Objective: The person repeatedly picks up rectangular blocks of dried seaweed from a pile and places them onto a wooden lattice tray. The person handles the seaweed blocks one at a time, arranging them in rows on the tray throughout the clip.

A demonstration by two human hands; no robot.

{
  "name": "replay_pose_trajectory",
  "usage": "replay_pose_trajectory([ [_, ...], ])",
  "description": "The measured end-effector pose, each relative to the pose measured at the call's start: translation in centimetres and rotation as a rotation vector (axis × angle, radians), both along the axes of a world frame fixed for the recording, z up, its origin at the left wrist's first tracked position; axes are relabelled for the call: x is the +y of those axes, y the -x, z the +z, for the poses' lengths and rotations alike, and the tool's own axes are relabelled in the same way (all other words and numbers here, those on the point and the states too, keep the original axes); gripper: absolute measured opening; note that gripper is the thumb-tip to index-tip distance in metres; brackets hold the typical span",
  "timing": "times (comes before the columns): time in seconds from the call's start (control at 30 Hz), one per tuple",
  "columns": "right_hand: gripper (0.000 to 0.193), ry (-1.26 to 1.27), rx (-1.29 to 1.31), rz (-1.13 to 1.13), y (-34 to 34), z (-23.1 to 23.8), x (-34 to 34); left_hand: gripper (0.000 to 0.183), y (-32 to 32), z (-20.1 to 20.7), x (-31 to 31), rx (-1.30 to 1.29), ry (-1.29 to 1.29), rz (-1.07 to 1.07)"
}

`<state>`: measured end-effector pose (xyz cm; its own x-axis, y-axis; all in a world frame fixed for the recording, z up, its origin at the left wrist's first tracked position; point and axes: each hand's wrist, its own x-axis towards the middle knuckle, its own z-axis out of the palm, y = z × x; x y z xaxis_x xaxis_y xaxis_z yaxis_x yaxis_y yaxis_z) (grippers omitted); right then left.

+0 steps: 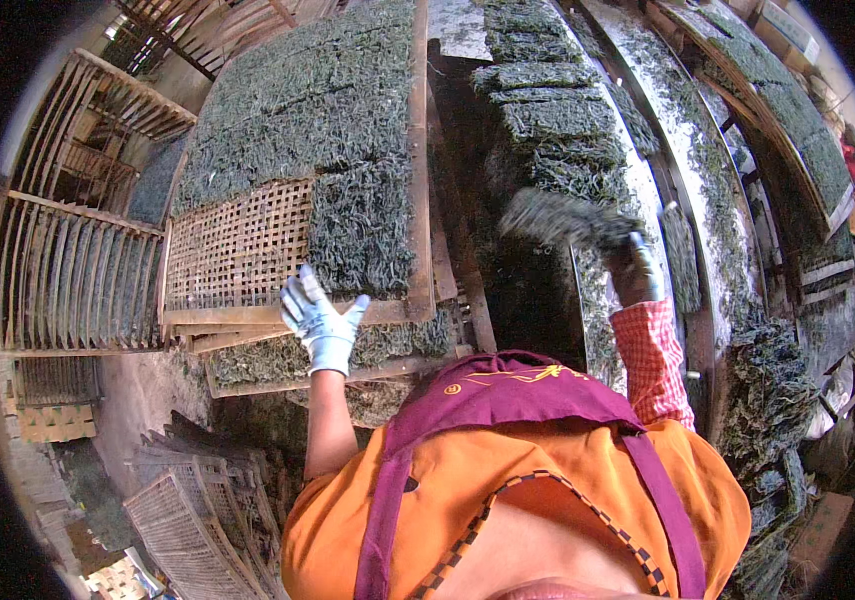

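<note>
Both hands wear gloves: the left hand (320, 320), at 9 o'clock, spreads its fingers wide over the near edge of a woven tray (248, 250), while the right hand (640, 272), at 3 o'clock, holds a shaggy dark green sheet (573, 222). Blur hides its exact finger grip. That sheet hangs out toward 2 o'clock, apart from the tray, seemingly held by its near end so the rest extends freely.

At 11 o'clock, the tray bears similar matted pieces laid edge to edge, probably to use its surface fully; bare lattice shows at its near left corner, just beyond the left fingers. This hand perhaps steadies the frame, which rests above a lower tray (348, 352).

Toward 1 o'clock lies a pile of green sheets (553, 115), within the right arm's reach. Between pile and tray runs a dark gap, giving the held sheet room, though the tray's raised wooden rim (421, 150) could catch trailing strands. Slatted racks (78, 270) bound the far side at 9 o'clock.
</note>
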<state>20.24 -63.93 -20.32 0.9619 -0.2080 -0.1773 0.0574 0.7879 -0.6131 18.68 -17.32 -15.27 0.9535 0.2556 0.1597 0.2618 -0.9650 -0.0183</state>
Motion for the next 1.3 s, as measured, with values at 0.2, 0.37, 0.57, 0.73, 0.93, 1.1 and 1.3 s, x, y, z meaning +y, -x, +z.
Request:
replay_pose_trajectory([
  [0.2, 0.044, 0.214, 0.179, -0.037, 0.9, -2.7, -3.3, 0.114, -0.7, -3.0, 0.6, -0.044, 0.165, 0.125],
  [0.37, 0.040, 0.245, 0.296, -0.053, 0.6, -4.3, -2.6, 0.118, -0.7, -2.0, -0.5, -0.388, 0.296, 0.006],
  [0.57, 0.035, 0.240, 0.223, 0.012, -0.7, -3.6, -2.4, 0.103, -1.6, -1.5, -1.3, -0.614, 0.790, -0.054],
  [0.73, 0.036, 0.125, 0.121, 0.012, 0.1, -3.3, -3.0, 0.084, -0.7, -1.8, -2.2, -0.687, 2.035, 0.240],
  [0.93, 0.031, 0.099, 0.127, -0.029, 2.5, -3.1, -5.6, 0.095, -1.6, -2.2, -4.3, -0.602, 1.658, 0.063],
  [1.1, 0.029, 0.121, 0.095, -0.086, 3.2, -3.1, -6.9, 0.102, -4.7, -2.8, -6.2, -0.664, 1.080, 0.090],
  [1.3, 0.033, 0.135, 0.096, -0.096, 3.5, -3.0, -7.4, 0.106, -5.1, -3.0, -6.5, -0.666, 0.591, 0.110],
])
